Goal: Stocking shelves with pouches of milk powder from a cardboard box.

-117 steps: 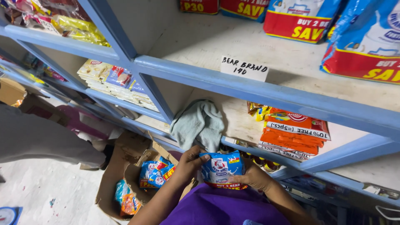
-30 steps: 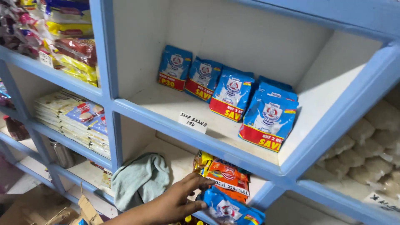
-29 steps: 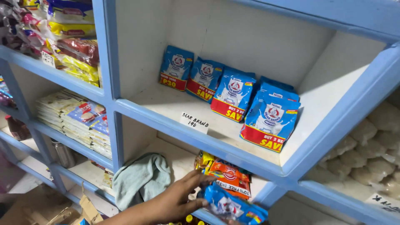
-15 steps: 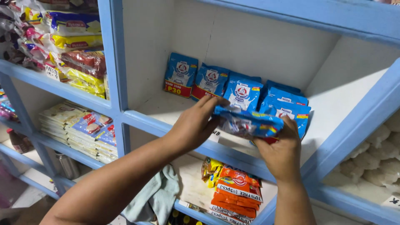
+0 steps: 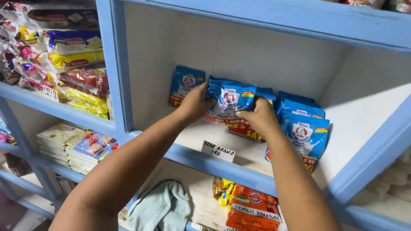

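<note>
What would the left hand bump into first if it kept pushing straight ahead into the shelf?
Probably the blue packet leaning at the back, just beyond the left hand, then the white back wall. Depth is hard to judge.

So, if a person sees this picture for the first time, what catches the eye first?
Two bare arms reach into the middle shelf, where the left hand and right hand hold a blue pouch upright. More blue pouches stand beside it against the white back wall. On the shelf below lie orange packets and a pale green cloth.
</note>
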